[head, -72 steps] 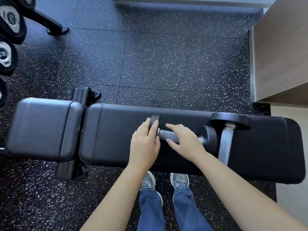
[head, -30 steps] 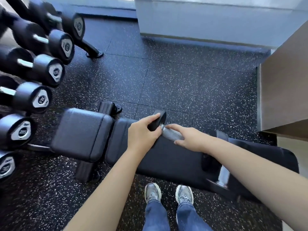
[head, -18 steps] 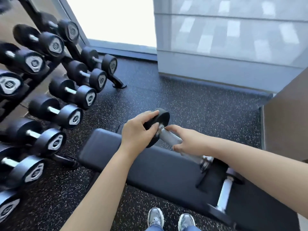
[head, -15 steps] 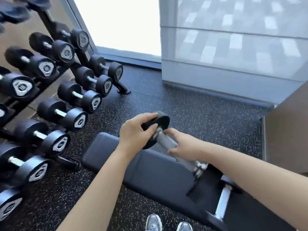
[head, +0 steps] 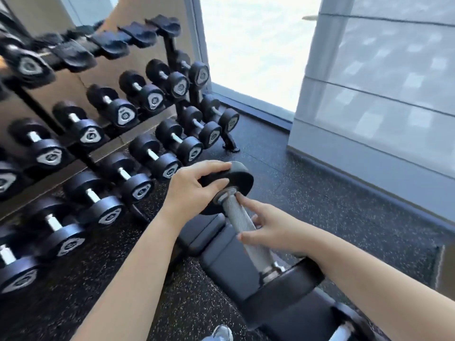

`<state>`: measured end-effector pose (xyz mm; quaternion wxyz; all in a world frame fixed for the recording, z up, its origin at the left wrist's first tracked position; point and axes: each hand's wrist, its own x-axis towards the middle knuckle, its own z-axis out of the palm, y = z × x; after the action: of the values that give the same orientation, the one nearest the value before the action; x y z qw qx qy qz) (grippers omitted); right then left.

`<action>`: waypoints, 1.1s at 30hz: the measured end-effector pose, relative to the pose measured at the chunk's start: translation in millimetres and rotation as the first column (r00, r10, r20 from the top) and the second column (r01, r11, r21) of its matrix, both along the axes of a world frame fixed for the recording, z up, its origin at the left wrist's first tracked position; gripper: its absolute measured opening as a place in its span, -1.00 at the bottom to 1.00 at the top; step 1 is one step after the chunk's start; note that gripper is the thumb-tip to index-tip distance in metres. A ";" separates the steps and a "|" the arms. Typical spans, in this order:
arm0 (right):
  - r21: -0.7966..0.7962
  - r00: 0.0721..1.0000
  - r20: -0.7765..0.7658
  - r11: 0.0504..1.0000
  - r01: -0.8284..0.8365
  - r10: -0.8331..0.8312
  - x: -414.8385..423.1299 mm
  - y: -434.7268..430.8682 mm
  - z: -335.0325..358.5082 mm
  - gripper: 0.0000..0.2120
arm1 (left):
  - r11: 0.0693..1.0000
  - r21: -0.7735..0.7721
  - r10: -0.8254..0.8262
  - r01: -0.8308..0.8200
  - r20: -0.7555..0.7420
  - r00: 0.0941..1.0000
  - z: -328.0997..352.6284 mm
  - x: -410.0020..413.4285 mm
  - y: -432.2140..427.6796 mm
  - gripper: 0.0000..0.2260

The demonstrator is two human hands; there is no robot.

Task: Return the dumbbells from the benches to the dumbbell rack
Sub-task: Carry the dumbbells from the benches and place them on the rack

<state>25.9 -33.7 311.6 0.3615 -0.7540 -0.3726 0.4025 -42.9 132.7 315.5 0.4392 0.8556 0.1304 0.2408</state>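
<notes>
Just now a person is holding a dumbbell (head: 242,225) in both hands. It is tilting, with its far head raised toward the dumbbell rack (head: 230,143) and its near head hanging low over the bench (head: 221,257). The left hand (head: 194,187) is gripping the far head, with the fingers hooking over its rim and the thumb lying across its inner face. The right hand (head: 270,230) is wrapping the knurled handle from the right side, the thumb crossing in front and the forefinger stretching up to the collar. Whether the near head is touching the pad cannot be told.

The rack is standing to the left on the speckled floor (head: 320,205), and racked dumbbells (head: 152,153) are sitting in rows on its tiers, handles pointing outward. Black cradles are showing along the top tier, blurred. A bright window (head: 251,45) is glowing beyond the rack. A shoe (head: 221,334) is peeking in at the bottom edge.
</notes>
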 end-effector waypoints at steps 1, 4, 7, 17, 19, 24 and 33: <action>0.001 1.000 -0.015 1.000 -0.018 0.018 -2.7 5.3 -0.5 -0.22 | 1.000 -0.010 0.024 -0.024 0.003 1.000 0.9 -5.7 4.2 -0.65; -0.015 0.998 -0.030 0.998 -0.060 0.059 -10.5 25.2 -4.6 -0.21 | 0.994 -0.013 0.106 -0.106 -0.007 0.994 1.4 -24.8 17.8 -0.65; -0.029 0.991 -0.042 0.992 -0.126 0.125 -19.5 51.0 -3.5 -0.21 | 0.984 -0.027 0.174 -0.174 -0.025 0.984 1.8 -43.4 37.0 -0.69; -0.114 0.976 0.024 0.971 -0.211 0.215 -59.7 201.6 -12.8 -0.19 | 0.960 -0.032 0.275 -0.277 -0.064 0.959 -4.6 -101.8 176.3 -0.76; -0.133 0.973 0.043 0.967 -0.218 0.226 -69.2 240.7 -13.8 -0.19 | 0.957 -0.007 0.288 -0.289 -0.063 0.955 -5.4 -111.5 213.3 -0.76; -0.104 0.969 0.056 0.967 -0.234 0.240 -91.3 331.4 -10.6 -0.22 | 0.945 0.058 0.325 -0.321 -0.058 0.944 -4.8 -131.2 304.7 -0.76; -0.111 0.968 0.088 0.968 -0.224 0.234 -73.1 423.7 -11.7 -0.22 | 0.949 0.048 0.316 -0.313 -0.064 0.947 -11.0 -112.0 401.6 -0.76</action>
<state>-47.2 390.0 300.0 0.2551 -0.7422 -0.4546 0.4213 -154.9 534.4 304.5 0.3743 0.8399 0.2761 0.2795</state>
